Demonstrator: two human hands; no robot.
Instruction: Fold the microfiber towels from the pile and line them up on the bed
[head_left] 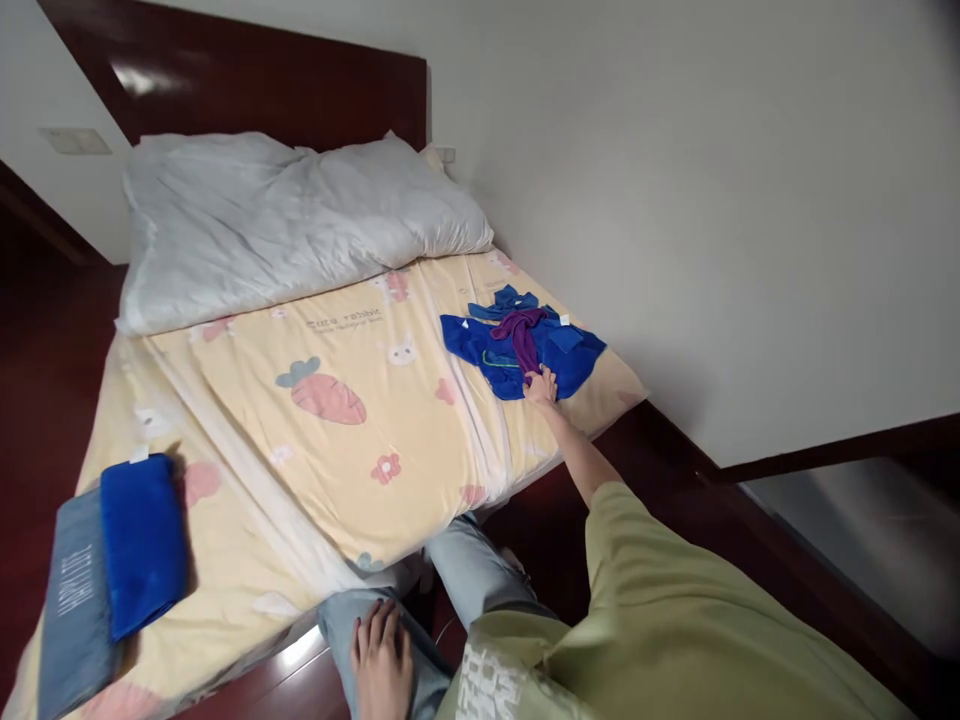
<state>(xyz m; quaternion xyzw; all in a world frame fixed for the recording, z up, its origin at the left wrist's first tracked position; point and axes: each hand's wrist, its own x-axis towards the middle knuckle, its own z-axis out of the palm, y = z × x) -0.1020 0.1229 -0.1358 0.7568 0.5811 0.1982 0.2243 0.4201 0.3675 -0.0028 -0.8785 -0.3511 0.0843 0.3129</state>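
On the far right side of the bed, my right hand (541,387) reaches out with its fingers closed on the lower end of a purple cloth (523,345). That cloth lies crumpled on top of a spread-out blue garment (581,362), which has white tags and a thin green line. More blue fabric (506,302) is bunched behind it. My left hand (384,655) rests flat on my thigh, fingers slightly apart, holding nothing.
A folded bright blue cloth (144,545) overlaps a folded grey-blue one (75,610) at the bed's left front corner. A yellow patterned sheet (330,470) covers the mattress. A large white pillow or quilt (300,220) lies by the dark headboard (285,80). A grey wall (712,200) borders the right.
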